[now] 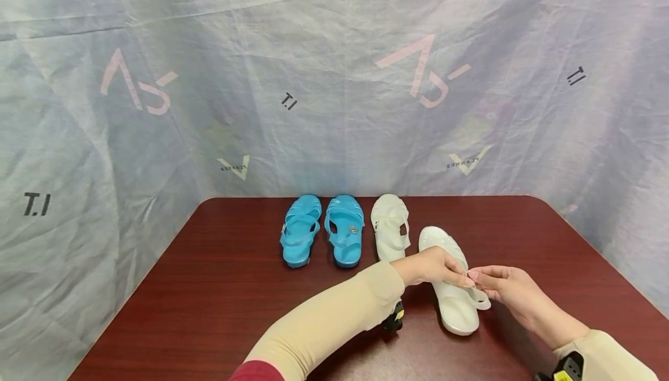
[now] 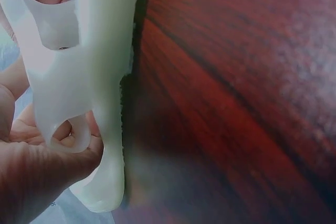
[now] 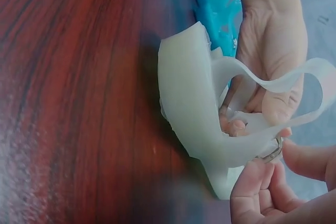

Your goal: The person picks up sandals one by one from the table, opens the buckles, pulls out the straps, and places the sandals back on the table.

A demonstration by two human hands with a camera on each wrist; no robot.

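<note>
A translucent white sandal (image 1: 457, 311) lies on the table, sole down, toe toward the back. Reaching across it from the left, my left hand (image 1: 436, 266) pinches its strap between thumb and fingers. On its right side my right hand (image 1: 514, 291) pinches a small metal buckle (image 3: 273, 151) at the strap's side, with the fingertips of both hands close together. The loose ankle strap (image 3: 315, 95) bows outward in a loop in the right wrist view. In the left wrist view, the left hand (image 2: 47, 169) is beside a strap end with a round loop (image 2: 79, 136).
Left of this sandal stands a matching white sandal (image 1: 389, 224), partly hidden by my left forearm. Two blue sandals (image 1: 298, 233) (image 1: 346, 233) stand farther left in the same row. Behind the dark red table (image 1: 209, 311) hangs a grey printed cloth (image 1: 313, 79).
</note>
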